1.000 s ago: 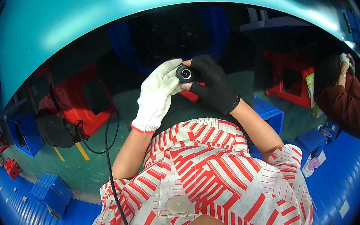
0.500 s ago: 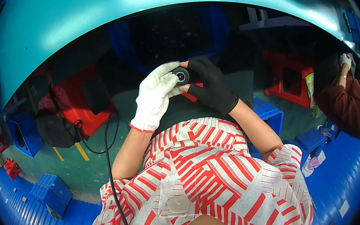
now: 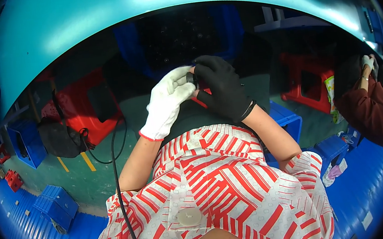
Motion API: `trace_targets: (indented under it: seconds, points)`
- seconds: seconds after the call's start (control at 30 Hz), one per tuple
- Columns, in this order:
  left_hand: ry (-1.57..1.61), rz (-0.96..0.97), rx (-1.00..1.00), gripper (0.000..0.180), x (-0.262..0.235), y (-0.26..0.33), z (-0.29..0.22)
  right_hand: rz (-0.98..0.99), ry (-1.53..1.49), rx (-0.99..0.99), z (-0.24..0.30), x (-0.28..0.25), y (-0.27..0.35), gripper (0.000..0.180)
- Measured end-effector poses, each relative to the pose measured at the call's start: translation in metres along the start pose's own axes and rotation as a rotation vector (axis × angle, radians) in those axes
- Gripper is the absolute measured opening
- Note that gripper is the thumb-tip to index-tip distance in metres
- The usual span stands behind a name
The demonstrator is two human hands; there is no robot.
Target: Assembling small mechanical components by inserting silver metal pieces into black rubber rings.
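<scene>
Being held in the air between both hands is a small black round part [image 3: 191, 78], turned nearly edge-on, on the person's side of the turquoise table's [image 3: 100, 29] near edge and around the middle of that edge's length. The left hand [image 3: 166, 101] is covered by a white glove [image 3: 156, 123]; its fingers are curled, and the part's left side is taken between thumb and fingers. The right hand [image 3: 219, 87] is covered by a black glove [image 3: 233, 98] from which bare fingertips are left showing; it is half closed, with the part gripped between forefinger above and thumb below. How firmly either grip is kept cannot be told.

Beneath the table, behind the near edge, a blue crate [image 3: 234, 28] is seen in shadow. Past the left hand, a red stool [image 3: 72, 101] is partly covered by the table's near edge, and a black bag [image 3: 59, 139] is set just beside a blue bin [image 3: 37, 143]. Toward the table's right end, another red stool [image 3: 292, 84] and a co-worker's dark red sleeve [image 3: 361, 108] are seen.
</scene>
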State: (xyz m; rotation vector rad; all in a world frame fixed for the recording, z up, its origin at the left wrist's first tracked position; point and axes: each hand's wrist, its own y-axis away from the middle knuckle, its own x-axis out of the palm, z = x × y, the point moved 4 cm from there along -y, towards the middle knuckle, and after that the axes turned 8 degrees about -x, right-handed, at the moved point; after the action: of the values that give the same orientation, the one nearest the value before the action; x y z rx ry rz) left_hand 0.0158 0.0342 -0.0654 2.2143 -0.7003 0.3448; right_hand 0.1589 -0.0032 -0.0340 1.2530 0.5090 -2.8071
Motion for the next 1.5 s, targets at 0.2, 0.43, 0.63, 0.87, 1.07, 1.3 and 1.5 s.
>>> trace_targets:
  seconds: [0.2, 0.43, 0.63, 0.87, 1.07, 1.3, 1.5]
  points:
    - [0.380, 0.202, -0.116, 0.049, 0.000, -0.004, 0.011, 0.067, -0.398, 0.215, -0.010, 0.005, 0.004, 0.048]
    - [0.443, 0.201, -0.129, 0.050, -0.002, -0.008, 0.015, 0.066, -0.450, 0.231, -0.013, 0.005, 0.006, 0.047]
    - [0.377, 0.188, -0.106, 0.048, 0.001, -0.005, 0.012, 0.023, -0.476, 0.168, -0.013, 0.009, 0.007, 0.044]
    - [0.192, 0.064, -0.108, 0.045, 0.005, 0.001, 0.007, 0.011, -0.351, 0.134, -0.016, 0.010, 0.011, 0.042]
    - [0.174, 0.048, -0.096, 0.049, 0.003, -0.003, 0.007, 0.108, -0.434, 0.250, -0.016, 0.013, 0.009, 0.049]
    - [0.329, 0.043, -0.068, 0.041, -0.004, -0.003, 0.018, 0.090, -0.221, 0.057, -0.021, 0.018, 0.006, 0.049]
    - [0.486, -0.152, -0.060, 0.039, -0.036, -0.013, 0.022, 0.150, -0.064, 0.083, -0.011, -0.020, -0.037, 0.046]
